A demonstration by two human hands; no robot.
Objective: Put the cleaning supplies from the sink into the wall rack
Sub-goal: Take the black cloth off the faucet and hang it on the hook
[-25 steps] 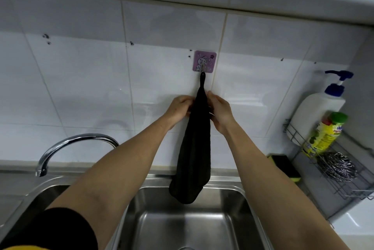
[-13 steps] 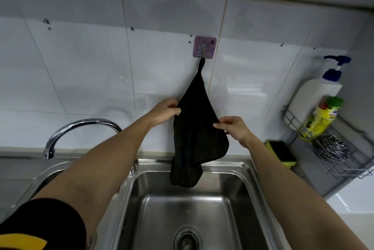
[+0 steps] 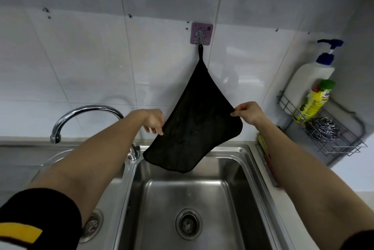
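Note:
A black cloth [image 3: 194,124] hangs by its loop from a purple hook [image 3: 201,33] on the tiled wall above the sink. My left hand [image 3: 154,121] pinches its left edge and my right hand [image 3: 248,112] pinches its right corner, holding it spread flat. At the right, the wire wall rack [image 3: 340,144] carries a white pump bottle [image 3: 309,79], a yellow bottle with a green cap [image 3: 314,101] and a steel scourer [image 3: 322,129]. A yellow-green sponge [image 3: 261,140] shows partly behind my right forearm, on the counter beside the sink.
The steel sink basin [image 3: 228,185] with its drain [image 3: 188,223] lies below the cloth. A chrome tap [image 3: 81,114] arches at the left over a second basin with a strainer [image 3: 92,227]. A white counter [image 3: 364,180] continues at the right.
My hands have slid down from the cloth's top and apart, spreading the bunched cloth out flat. The view has dropped, showing more of the sink.

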